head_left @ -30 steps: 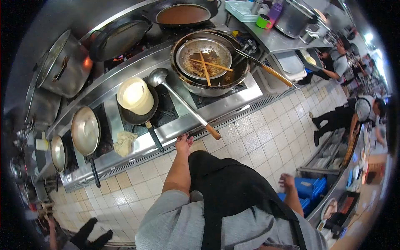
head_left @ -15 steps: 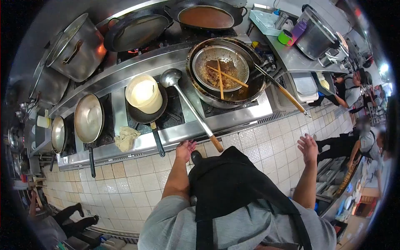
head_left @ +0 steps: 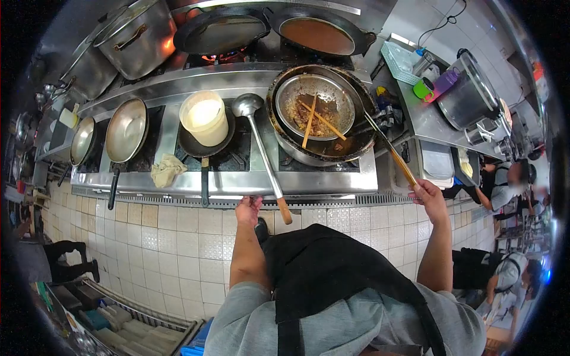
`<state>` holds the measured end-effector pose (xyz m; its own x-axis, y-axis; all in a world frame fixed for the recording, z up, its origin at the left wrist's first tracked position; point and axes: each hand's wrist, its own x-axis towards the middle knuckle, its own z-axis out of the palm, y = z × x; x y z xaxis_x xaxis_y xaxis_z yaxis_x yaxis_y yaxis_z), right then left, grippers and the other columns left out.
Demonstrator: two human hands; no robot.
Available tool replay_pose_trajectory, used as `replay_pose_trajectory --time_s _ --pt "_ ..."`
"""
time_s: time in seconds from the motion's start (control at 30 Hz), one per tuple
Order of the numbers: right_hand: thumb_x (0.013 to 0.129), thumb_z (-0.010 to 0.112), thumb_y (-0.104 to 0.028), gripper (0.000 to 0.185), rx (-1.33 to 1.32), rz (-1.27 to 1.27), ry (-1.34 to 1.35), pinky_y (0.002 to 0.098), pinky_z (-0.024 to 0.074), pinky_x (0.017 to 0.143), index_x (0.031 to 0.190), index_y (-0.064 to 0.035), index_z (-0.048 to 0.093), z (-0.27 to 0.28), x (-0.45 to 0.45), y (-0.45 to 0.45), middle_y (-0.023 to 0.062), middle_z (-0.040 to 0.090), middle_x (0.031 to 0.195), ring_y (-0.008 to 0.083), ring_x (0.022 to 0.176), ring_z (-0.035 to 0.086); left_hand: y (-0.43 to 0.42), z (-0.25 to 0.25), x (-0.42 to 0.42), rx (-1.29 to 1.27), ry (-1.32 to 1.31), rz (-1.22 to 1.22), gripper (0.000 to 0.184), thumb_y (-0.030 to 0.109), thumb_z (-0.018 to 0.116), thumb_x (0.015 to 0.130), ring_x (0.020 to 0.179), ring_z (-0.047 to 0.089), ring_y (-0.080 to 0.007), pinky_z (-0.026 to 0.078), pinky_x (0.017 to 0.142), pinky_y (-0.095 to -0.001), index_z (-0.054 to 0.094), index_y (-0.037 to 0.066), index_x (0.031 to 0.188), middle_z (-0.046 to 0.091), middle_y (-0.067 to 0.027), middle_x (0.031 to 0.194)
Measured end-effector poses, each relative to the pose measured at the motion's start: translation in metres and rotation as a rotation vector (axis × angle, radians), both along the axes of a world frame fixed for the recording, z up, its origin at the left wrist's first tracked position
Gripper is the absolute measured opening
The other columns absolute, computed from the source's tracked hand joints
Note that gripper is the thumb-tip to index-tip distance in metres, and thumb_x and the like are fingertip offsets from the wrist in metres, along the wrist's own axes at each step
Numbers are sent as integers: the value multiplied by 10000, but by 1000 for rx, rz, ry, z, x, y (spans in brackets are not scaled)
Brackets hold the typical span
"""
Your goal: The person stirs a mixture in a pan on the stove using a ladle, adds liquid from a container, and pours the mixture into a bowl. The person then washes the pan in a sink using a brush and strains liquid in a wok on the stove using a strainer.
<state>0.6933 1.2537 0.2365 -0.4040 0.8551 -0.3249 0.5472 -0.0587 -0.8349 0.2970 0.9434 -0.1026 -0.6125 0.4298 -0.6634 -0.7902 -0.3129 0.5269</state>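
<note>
My right hand point(head_left: 430, 200) is closed around the end of the wooden handle of a long-handled utensil point(head_left: 396, 159). Its metal shaft runs to the rim of a dark, oil-stained pan point(head_left: 273, 121); I cannot make out its head. Inside that pan sits a metal bowl point(head_left: 285, 98) with browned bits, and two crossed wooden sticks point(head_left: 311, 121) lie across it. My left hand point(head_left: 248, 209) hangs by the stove's front edge, fingers loosely curled and apart, holding nothing. Nearest it is a ladle point(head_left: 265, 151) with a wooden handle end sticking out past the edge.
A white tub point(head_left: 205, 118) stands in a frying pan on the stove, beside a crumpled cloth point(head_left: 168, 171). Two more frying pans point(head_left: 127, 130) lie left. Behind, a flame point(head_left: 222, 57) burns under a wok point(head_left: 222, 32). Other people point(head_left: 502, 187) are at the right.
My right hand has moved up and left onto the utensil's wooden handle, its fingers closing there. My left hand's fingers are more curled. The camera view has turned.
</note>
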Motion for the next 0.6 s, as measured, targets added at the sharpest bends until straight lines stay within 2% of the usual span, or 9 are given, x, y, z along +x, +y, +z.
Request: replay_pose_trajectory --time_s 0.1,0.17,0.3,0.37,0.4,0.47,0.6 --pt "937 637 -238 347 -42 105 -11 255 498 739 1207 -19 617 2 0 9 40 685 980 113 839 641 0 -2 0 -28 -7 -13 222 233 451 1018 757 661 -230 541 710 -380 565 42 1027 645 -98 890" --pt "921 656 -233 355 -1 220 -110 251 500 723 1194 -10 618 7 -4 14 42 676 934 115 812 633 0 -4 -2 12 -21 -28 241 241 446 1016 751 653 -222 535 722 -374 573 35 1010 648 -104 874" --pt "902 663 -190 346 -36 256 -216 267 508 718 1187 1 614 25 -32 3 52 657 883 120 805 629 0 -9 0 -23 51 -36 260 257 442 1012 753 648 -219 525 748 -375 578 35 1013 656 -104 884" --pt "885 650 -134 342 -29 271 -369 264 492 690 1186 20 602 36 -49 -11 46 621 820 106 763 593 0 -7 2 -3 24 -12 222 233 483 998 750 654 -227 536 714 -363 577 33 1020 662 -110 903" --pt "885 650 -134 342 -30 264 -362 264 492 690 1186 20 602 29 -48 -14 46 621 820 106 763 593 0 -3 3 -17 60 -21 201 222 509 989 759 659 -232 543 691 -356 578 36 1023 664 -114 912" --pt "871 630 -86 375 215 260 -281 245 449 640 1227 22 580 8 -41 -20 16 580 784 81 708 528 -4 -4 -1 -37 34 -35 163 175 583 957 801 672 -251 558 634 -345 570 50 1060 666 -116 944" --pt "870 619 -65 400 236 151 -63 229 394 592 1259 9 567 6 -38 -53 -20 541 759 71 671 465 -8 2 -12 -170 66 -161 216 155 620 935 810 672 -266 555 622 -353 541 64 1114 640 -96 1015"
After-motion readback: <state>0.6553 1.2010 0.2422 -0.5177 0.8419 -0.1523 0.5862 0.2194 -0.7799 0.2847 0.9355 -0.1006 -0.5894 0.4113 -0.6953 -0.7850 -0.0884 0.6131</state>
